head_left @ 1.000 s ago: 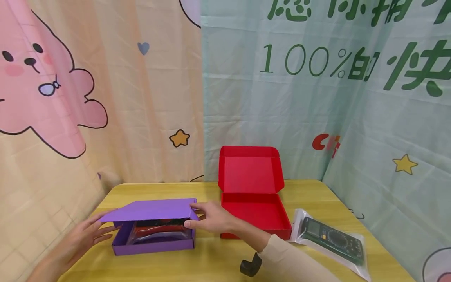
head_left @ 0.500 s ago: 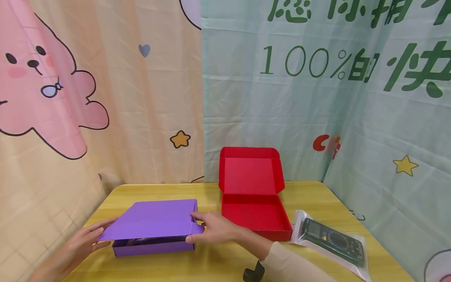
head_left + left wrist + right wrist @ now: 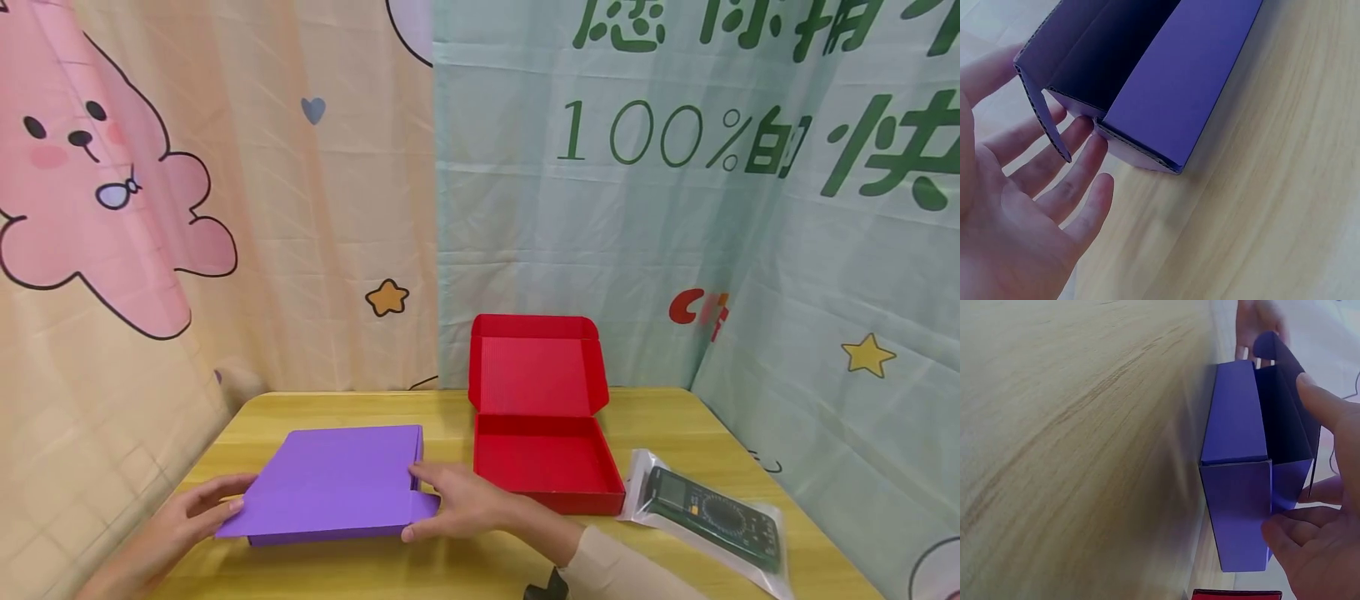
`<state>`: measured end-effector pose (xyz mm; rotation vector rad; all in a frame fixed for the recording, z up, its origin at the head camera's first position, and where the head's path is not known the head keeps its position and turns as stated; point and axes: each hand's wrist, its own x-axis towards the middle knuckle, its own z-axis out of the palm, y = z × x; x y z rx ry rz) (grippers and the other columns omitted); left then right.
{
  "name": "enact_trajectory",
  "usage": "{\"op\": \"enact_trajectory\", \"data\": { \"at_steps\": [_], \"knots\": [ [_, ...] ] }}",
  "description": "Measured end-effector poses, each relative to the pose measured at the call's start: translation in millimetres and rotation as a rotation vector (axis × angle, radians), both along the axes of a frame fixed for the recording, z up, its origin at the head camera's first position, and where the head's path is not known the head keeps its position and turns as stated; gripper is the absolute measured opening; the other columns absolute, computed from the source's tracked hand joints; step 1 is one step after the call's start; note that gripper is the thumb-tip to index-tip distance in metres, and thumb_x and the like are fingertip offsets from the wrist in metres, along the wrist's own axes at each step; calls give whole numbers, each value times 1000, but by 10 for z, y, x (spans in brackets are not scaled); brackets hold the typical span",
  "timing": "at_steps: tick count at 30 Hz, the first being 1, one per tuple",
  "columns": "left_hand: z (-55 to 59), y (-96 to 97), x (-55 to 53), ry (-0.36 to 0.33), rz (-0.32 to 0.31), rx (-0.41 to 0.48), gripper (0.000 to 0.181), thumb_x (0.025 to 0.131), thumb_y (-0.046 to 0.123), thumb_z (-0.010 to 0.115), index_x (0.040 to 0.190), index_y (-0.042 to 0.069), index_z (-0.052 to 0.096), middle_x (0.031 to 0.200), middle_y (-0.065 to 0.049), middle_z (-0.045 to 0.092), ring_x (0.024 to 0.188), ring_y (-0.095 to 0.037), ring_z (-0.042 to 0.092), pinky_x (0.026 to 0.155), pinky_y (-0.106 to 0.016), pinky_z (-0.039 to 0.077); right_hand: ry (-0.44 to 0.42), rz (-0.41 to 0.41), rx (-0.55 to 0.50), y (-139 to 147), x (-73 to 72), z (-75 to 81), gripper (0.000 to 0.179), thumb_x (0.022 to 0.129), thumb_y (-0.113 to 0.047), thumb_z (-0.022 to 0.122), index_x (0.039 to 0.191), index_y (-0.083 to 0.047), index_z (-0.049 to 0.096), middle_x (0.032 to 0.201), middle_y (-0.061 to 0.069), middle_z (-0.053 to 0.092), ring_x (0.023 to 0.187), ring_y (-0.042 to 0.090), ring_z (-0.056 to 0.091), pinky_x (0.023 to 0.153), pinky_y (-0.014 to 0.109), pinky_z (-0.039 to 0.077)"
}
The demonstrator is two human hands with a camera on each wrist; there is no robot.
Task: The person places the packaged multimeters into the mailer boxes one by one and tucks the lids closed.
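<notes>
From where I stand, the purple cardboard box [image 3: 337,475] sits at lower left of the head view, its lid [image 3: 1063,47] nearly down; the wrist views show a dark gap along the front, and what lies inside can't be made out.

The right hand [image 3: 468,504] grips the box's front corner, thumb on the lid's outer face and fingers against the side wall, probably to steer the lid while bracing the body. The left hand [image 3: 183,521] has its fingers apart, extended and touching the opposite corner by the loose side flap [image 3: 1046,119]; that looks like light guiding rather than a clamp.

At centre right, a red cardboard box [image 3: 536,454] stands with its lid [image 3: 543,375] upright, leaving its bare inside facing the person. Right of it, a digital multimeter [image 3: 712,514] lies aslant on the table [image 3: 450,575] in a clear plastic bag [image 3: 637,479], presumably to protect it. A black object at bottom centre is cut off.
</notes>
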<state>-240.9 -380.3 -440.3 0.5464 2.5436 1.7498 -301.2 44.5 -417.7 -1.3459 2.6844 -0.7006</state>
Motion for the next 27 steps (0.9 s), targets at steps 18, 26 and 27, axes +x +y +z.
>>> {"op": "enact_trajectory", "data": {
  "at_steps": [18, 26, 27],
  "knots": [
    [-33, 171, -37, -19, 102, -21, 38, 104, 9, 63, 135, -13, 55, 120, 14, 67, 107, -3, 67, 84, -23, 55, 148, 7, 92, -106, -73, 47, 58, 100, -46, 66, 136, -1, 67, 147, 11, 57, 139, 20, 49, 114, 32, 38],
    [-123, 126, -79, -6, 31, -8, 40, 103, 3, 62, 134, -20, 50, 120, 26, 61, 106, 2, 64, 83, -22, 56, 285, 60, 153, -223, -186, 61, 44, 91, -47, 79, 113, -10, 74, 112, -4, 67, 105, 5, 59, 94, 15, 45],
    [-130, 127, -82, -10, 28, -3, 40, 103, 2, 62, 134, -20, 50, 120, 27, 60, 105, 2, 63, 83, -22, 56, 296, 56, 171, -238, -195, 80, 43, 88, -49, 81, 109, -12, 73, 106, -7, 65, 99, 3, 57, 89, 14, 44]
  ]
}}
